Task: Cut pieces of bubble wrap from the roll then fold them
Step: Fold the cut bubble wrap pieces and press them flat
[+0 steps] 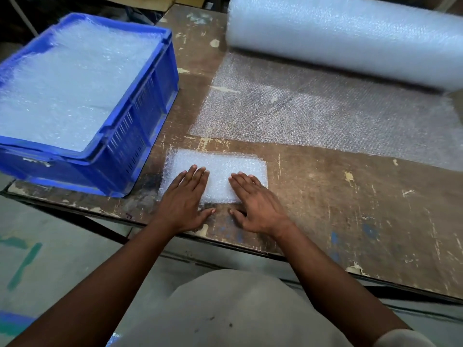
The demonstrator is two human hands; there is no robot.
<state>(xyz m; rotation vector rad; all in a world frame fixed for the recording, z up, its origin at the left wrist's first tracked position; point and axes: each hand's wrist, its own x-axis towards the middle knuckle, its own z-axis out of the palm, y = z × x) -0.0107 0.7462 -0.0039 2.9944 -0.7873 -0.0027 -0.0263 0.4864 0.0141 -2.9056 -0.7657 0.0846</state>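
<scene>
A packing workshop or small warehouse is being shown. Work is being done on a worn plywood bench (325, 196), its brown surface scratched, chipped and spotted with blue paint. A large industrial roll of bubble wrap (350, 38) is being kept at the far edge, with a length of it (313, 113) lying unrolled across the wood. A blue plastic stacking crate (140, 116), of the slotted kind used for stock handling, is being filled with stacked bubble-wrap pieces (75, 78) at the left. Flattened cardboard (140, 1) is being stored behind the bench. A bare concrete floor (50, 246) smeared with green paint is being seen below.
</scene>
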